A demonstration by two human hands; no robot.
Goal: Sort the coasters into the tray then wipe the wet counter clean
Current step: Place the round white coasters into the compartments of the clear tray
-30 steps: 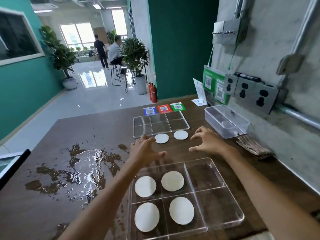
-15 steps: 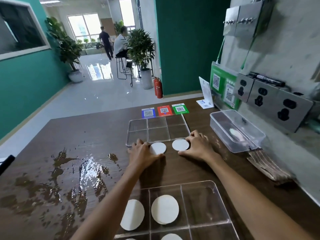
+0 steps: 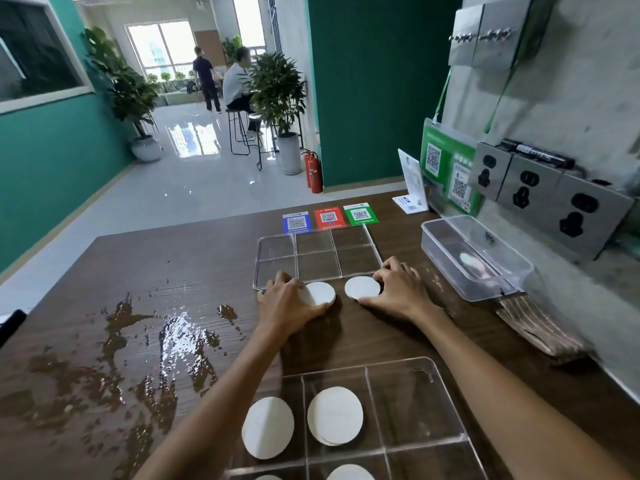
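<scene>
Pinching two loose coasters at their rims, between the far tray and the near tray.
My left hand (image 3: pixel 289 306) grips the left coaster (image 3: pixel 320 293), my right hand (image 3: pixel 398 292) the right coaster (image 3: pixel 362 287); both look thin, stiff, light. Blue, red, green QR cards (image 3: pixel 329 217): text unreadable.

Two round white coasters lie flat on the brown wooden desk, just before the near edge of a clear six-cell tray (image 3: pixel 317 258): the left coaster (image 3: pixel 321 293) and the right coaster (image 3: pixel 362 287), slightly apart. A nearer clear divided tray (image 3: pixel 446 441) at the desk's near edge holds more white coasters (image 3: pixel 335 416). A shiny water spill (image 3: pixel 166 344) covers the desk's left part.
</scene>
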